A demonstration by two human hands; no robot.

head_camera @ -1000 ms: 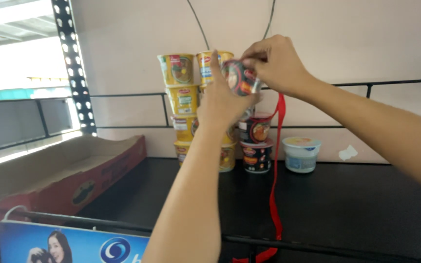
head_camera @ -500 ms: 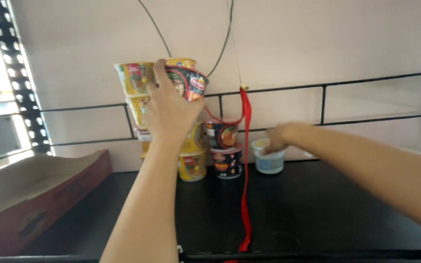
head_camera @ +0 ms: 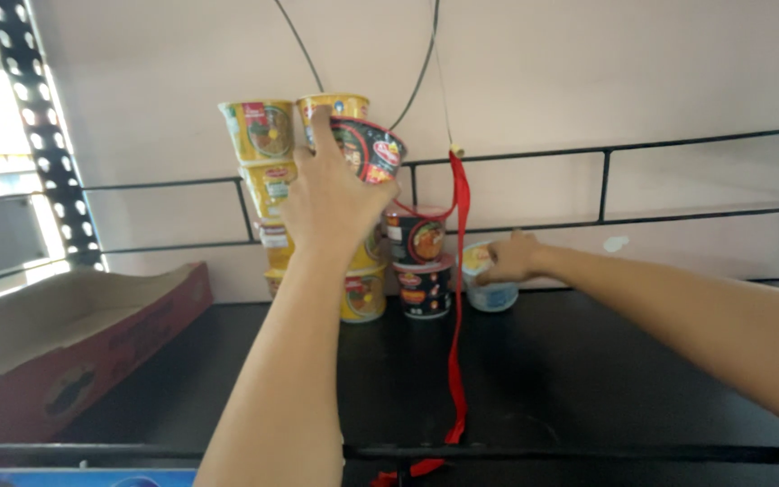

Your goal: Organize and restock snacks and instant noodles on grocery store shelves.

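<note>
Stacking cups at centre frame: left hand [head_camera: 331, 203] grips black cup [head_camera: 370, 149] above stack [head_camera: 418, 261]; right hand [head_camera: 508, 259] closes on pale cup [head_camera: 489, 287], unstacked.

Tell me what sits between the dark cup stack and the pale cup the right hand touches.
In the head view, only the hanging red ribbon crosses between the dark cup stack and the pale cup under the right hand.

Pale pinkish-beige wall [head_camera: 588, 72] behind, plain, small whitish mark low at right. Black wire rail [head_camera: 678, 144] runs across wall in 2 horizontal lines with short uprights. Dark glossy shelf surface [head_camera: 588, 379] below, black front bar [head_camera: 588, 454] along near edge. Perforated black upright post [head_camera: 42, 135] at left (holes lit bright). Daylight glare beyond post, far left. 2 thin dark cables [head_camera: 426, 54] hang down wall.
</note>
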